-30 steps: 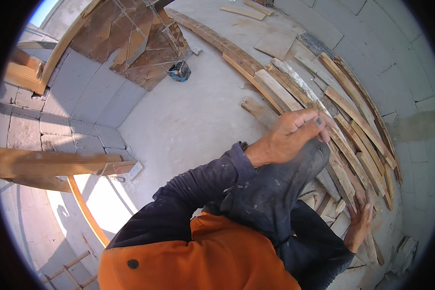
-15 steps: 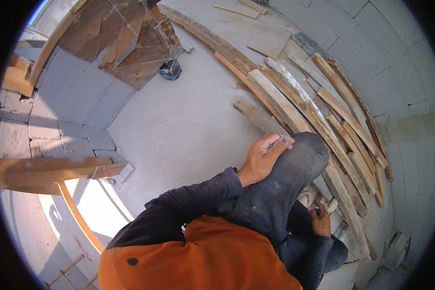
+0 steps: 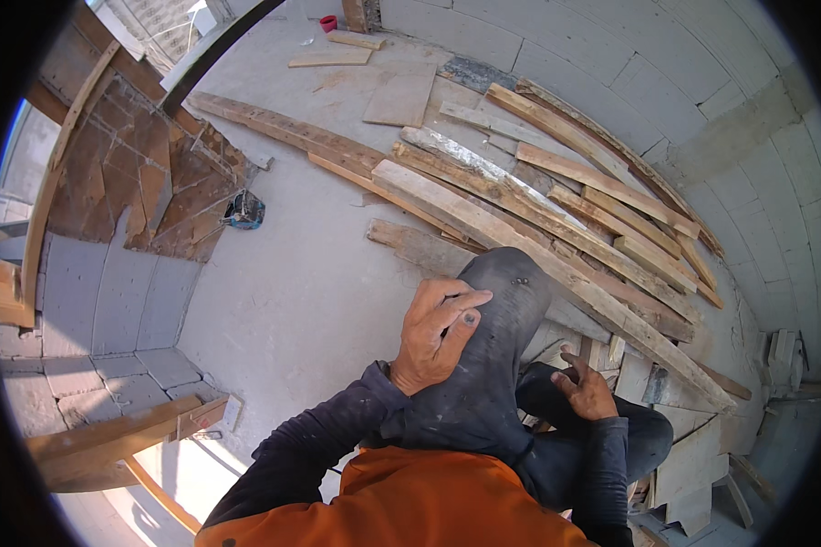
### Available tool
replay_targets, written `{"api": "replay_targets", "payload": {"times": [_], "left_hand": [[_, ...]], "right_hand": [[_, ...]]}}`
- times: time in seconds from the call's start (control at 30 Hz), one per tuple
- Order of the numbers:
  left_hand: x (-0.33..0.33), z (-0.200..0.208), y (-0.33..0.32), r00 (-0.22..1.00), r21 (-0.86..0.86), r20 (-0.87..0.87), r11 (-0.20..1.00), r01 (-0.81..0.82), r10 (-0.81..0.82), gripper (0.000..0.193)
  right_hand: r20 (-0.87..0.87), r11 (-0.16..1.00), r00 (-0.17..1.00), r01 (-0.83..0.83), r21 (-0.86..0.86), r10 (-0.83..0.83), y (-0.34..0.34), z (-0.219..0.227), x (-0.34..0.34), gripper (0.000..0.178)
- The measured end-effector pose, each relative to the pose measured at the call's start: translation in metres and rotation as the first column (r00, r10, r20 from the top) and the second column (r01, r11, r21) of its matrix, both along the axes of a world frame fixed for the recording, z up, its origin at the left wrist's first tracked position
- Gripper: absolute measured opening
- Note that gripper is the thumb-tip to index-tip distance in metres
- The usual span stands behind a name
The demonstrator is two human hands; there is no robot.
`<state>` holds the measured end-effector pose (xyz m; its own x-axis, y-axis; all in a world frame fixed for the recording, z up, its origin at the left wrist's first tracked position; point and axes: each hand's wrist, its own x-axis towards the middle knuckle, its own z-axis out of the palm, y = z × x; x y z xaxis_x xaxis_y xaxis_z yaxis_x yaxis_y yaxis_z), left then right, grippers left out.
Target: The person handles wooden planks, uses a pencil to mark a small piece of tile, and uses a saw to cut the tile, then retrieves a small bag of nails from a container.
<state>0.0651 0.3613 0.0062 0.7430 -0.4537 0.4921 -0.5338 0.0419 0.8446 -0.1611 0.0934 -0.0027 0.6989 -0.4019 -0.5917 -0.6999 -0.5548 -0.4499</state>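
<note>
My left hand point(image 3: 436, 334) is over my raised knee point(image 3: 511, 287), its fingers loosely bent. A small gap shows between the thumb and forefinger, with nothing visible in it. To the right, my right hand point(image 3: 587, 390) hovers by my folded other leg point(image 3: 643, 433). Its thumb and forefinger stand apart and I see nothing held there. Just beyond my knee lies a long squared timber point(image 3: 483, 219), running from upper left to lower right. A shorter weathered board point(image 3: 415, 244) pokes out beside the knee.
Several loose planks point(image 3: 611, 187) lie between the timber and the block wall point(image 3: 602, 55). A blue and black tool point(image 3: 244, 210) stands on the concrete floor point(image 3: 274, 283) near a brown panel point(image 3: 155, 173). Broken board pieces point(image 3: 689, 474) lie at lower right.
The view has swung, so the timbers and tool appear farther left. My left forefinger has straightened away from the thumb. My right hand has turned up and its fingers have spread.
</note>
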Motion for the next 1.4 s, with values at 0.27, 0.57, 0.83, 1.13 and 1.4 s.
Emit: {"api": "replay_targets", "payload": {"times": [0.27, 0.57, 0.83, 1.13, 1.4], "left_hand": [[-0.034, 0.047, -0.055, 0.886, 0.394, 0.337, 0.902, 0.175, -0.319, 0.016], [-0.046, 0.047, -0.058, 0.806, 0.555, 0.462, 0.829, 0.062, -0.370, 0.014], [-0.062, 0.047, -0.073, 0.785, 0.551, 0.468, 0.829, 0.099, -0.405, 0.017], [-0.075, 0.044, -0.065, 0.792, 0.571, 0.428, 0.809, 0.137, -0.436, 0.017], [-0.086, 0.044, -0.060, 0.806, 0.488, 0.450, 0.862, 0.139, -0.384, 0.021]], "right_hand": [[0.444, 0.837, 0.765, 0.220, 0.501, -0.467, 0.019, 0.023, 0.004, 0.054], [0.722, 0.949, 0.651, -0.011, 0.315, -0.233, 0.032, 0.060, 0.017, 0.034], [0.798, 0.972, 0.576, -0.023, 0.233, -0.177, 0.032, 0.069, 0.016, 0.028], [0.846, 0.997, 0.531, -0.074, -0.024, 0.060, 0.045, 0.079, 0.014, 0.014], [0.691, 0.982, 0.707, 0.025, 0.188, -0.151, 0.047, 0.075, -0.005, 0.016]]}}
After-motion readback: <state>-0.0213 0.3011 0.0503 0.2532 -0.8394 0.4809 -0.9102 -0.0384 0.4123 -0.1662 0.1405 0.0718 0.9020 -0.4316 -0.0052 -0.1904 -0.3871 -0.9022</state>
